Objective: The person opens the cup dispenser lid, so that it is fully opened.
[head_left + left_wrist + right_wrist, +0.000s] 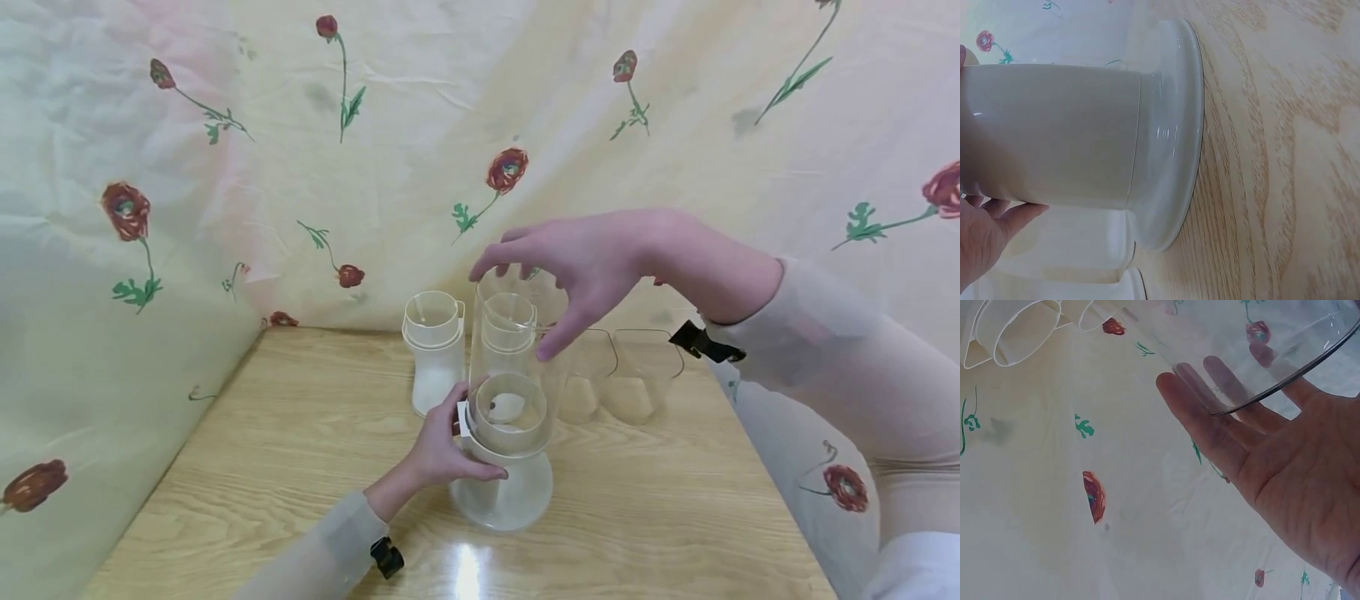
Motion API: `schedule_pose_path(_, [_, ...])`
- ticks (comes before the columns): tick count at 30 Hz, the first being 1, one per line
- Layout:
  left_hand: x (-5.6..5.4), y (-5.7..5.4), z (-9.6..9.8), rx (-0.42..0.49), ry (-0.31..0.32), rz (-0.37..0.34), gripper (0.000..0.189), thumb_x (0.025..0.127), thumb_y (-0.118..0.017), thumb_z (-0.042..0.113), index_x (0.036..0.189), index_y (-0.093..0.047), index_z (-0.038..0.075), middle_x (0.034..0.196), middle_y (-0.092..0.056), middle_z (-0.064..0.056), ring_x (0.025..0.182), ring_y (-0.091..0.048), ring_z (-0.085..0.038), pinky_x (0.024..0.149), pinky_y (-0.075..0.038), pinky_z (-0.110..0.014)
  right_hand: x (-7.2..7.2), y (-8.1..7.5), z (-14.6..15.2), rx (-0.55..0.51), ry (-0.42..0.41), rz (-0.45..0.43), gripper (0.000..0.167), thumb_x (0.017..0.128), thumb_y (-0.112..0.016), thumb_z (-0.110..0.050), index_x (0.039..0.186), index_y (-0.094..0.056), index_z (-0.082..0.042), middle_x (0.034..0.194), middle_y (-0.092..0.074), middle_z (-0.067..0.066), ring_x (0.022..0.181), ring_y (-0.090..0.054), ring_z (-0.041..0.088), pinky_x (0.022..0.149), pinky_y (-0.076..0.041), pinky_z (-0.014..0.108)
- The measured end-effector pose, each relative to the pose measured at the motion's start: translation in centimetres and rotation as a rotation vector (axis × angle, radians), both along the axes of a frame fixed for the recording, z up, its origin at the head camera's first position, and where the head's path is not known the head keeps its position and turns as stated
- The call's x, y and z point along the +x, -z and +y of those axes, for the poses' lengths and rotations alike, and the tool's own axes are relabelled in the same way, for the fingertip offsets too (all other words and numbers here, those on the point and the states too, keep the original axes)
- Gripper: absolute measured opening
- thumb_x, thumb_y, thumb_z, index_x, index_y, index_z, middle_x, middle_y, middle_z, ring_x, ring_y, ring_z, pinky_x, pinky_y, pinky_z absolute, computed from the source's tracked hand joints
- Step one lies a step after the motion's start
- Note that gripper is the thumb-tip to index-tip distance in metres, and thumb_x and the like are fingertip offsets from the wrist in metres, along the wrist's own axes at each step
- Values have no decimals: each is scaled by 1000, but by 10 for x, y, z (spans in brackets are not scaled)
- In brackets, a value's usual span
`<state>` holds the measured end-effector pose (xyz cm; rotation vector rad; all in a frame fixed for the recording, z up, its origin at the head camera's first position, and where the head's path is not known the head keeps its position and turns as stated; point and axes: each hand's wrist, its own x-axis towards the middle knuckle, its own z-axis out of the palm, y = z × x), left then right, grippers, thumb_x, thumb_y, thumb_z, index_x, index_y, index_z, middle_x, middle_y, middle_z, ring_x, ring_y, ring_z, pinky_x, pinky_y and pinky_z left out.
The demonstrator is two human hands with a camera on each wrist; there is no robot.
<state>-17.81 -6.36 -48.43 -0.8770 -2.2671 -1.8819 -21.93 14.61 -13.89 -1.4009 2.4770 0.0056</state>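
Note:
My left hand (442, 446) grips the upper part of a white pedestal-like base (502, 496), thumb across its near side. The base stands upright on its wide flared foot, and fills much of the left wrist view. Above its round collar stands a tall clear cylinder (517, 358); whether it is fully seated I cannot tell. My right hand (588, 258) holds the cylinder near its top rim, thumb on the near side and fingers on the far side. In the right wrist view those fingers (1194, 419) show partly through the clear wall; the thumb is out of that view.
Two similar white bases stand behind, one at left (437, 367) and one (510, 333) partly seen through the cylinder. To their right are two clear containers (633, 396). A flower-patterned cloth (405, 192) hangs behind the wooden table (300, 450) and at its sides.

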Motion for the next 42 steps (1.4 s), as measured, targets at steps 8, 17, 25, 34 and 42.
schedule_pose_path(8, [-2, -4, -1, -3, 12, 2, 110, 56, -105, 15, 150, -48, 17, 138, -64, -7, 123, -64, -44, 99, -62, -33, 2, 1, 7, -22, 36, -27, 88, 78, -92, -48, 151, -45, -30, 148, -51, -8, 134, -53, 18, 95, -61, 40])
schedule_pose_path(17, [-7, -6, 3, 0, 25, 22, 110, 57, -105, 14, 150, -47, 21, 139, -64, -10, 124, -64, -37, 98, -62, -34, -20, 23, 51, -246, 38, -199, 126, 74, -97, -44, 169, -17, -24, 169, -35, 3, 147, -49, 30, 111, -56, 55])
schedule_pose_path(25, [-5, -5, -2, 11, -9, -12, 108, 54, -105, 12, 147, -49, 17, 138, -64, -18, 121, -65, -46, 96, -63, -32, -41, 148, 92, -705, -99, -564, 126, 83, -93, -38, 170, -7, -6, 168, -31, 30, 151, -48, 30, 118, -53, 47])
schedule_pose_path(34, [0, -1, -2, 27, 10, -20, 105, 58, -104, 14, 149, -51, 16, 136, -67, -18, 119, -68, -47, 95, -63, -32, -13, 205, 63, -874, -10, -506, 107, 70, -92, 7, 160, -36, 2, 159, -42, 37, 136, -56, 58, 106, -60, 55])
schedule_pose_path(42, [4, 2, 0, 50, 8, -54, 115, 56, -105, 9, 157, -51, 22, 134, -72, -5, 118, -70, -34, 97, -63, -31, -7, 195, 59, -853, 18, -495, 126, 72, -95, 3, 168, -16, -12, 161, -43, 33, 138, -58, 50, 107, -59, 57])
